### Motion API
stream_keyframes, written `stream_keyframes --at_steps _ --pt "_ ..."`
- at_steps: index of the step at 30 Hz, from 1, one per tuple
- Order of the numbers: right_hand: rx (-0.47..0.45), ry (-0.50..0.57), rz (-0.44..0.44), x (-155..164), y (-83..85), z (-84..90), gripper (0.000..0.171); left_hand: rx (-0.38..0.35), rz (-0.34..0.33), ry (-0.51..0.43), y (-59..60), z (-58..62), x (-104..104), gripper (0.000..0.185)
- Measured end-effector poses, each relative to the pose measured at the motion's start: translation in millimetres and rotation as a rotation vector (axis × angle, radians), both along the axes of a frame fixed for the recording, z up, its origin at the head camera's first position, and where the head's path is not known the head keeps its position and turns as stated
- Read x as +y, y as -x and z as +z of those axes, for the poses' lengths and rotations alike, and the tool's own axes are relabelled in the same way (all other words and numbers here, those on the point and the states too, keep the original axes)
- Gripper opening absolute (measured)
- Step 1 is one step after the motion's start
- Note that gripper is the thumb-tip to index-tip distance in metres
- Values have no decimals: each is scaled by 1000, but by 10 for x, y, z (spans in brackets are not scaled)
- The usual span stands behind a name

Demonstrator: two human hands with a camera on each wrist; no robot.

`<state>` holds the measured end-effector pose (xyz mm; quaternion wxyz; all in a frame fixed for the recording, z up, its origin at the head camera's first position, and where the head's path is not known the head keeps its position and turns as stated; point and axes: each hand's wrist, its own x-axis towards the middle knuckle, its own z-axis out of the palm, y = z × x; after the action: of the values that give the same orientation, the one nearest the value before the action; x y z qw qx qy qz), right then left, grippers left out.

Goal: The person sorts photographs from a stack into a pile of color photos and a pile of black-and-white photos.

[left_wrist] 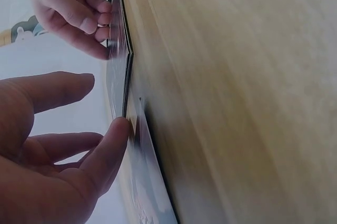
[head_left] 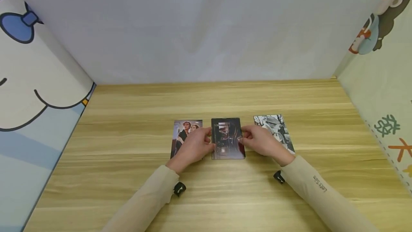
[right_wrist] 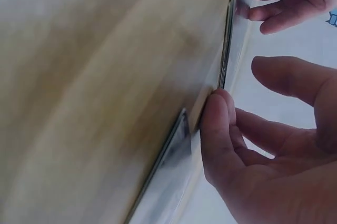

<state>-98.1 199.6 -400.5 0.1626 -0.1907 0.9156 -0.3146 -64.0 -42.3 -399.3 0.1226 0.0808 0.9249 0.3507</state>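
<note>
A dark glossy picture card (head_left: 227, 142) lies in the middle of the table, and its edge looks doubled in the left wrist view. My left hand (head_left: 194, 144) rests at its left side, one fingertip (left_wrist: 120, 127) right at the edge. From the other side my right hand (head_left: 261, 140) brings a fingertip (right_wrist: 215, 109) to the right edge. Neither hand curls round the card. Under my left hand is a colour card (head_left: 185, 131) showing two people, partly covered. A black-and-white card (head_left: 277, 128) of a figure in a hat lies slanted, partly beneath my right hand.
The wood-grain table (head_left: 135, 117) meets a pale backdrop (head_left: 206, 31) at its far edge. Cartoon-printed panels stand at left (head_left: 48, 67) and right (head_left: 379, 92). Small black tabs (head_left: 179, 189) show by both sleeve cuffs.
</note>
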Motion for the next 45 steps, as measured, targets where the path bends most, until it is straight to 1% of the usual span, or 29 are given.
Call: stream_keyframes --at_steps 7,15,18,30,34,41,43,45 --pt "-11 28 -10 3 -9 -18 50 3 28 -18 -20 -10 16 63" --pt "0 72 -17 34 -34 -10 52 43 76 -113 -17 -41 15 59" --pt "5 79 -26 41 -46 0 52 47 91 -146 -15 -48 11 58" --pt "-6 120 -43 89 -94 47 54 30 136 -198 -20 -44 10 57" --pt "-14 126 -48 89 -102 40 56 26 154 -230 -32 -41 20 58" --pt "-21 150 -66 90 -121 27 58 79 173 -258 -43 -64 37 58" --pt "-21 158 -73 91 -124 22 58 83 178 -267 -44 -70 37 57" --pt "-18 167 -78 92 -126 17 59 70 187 -295 -47 -73 35 56"
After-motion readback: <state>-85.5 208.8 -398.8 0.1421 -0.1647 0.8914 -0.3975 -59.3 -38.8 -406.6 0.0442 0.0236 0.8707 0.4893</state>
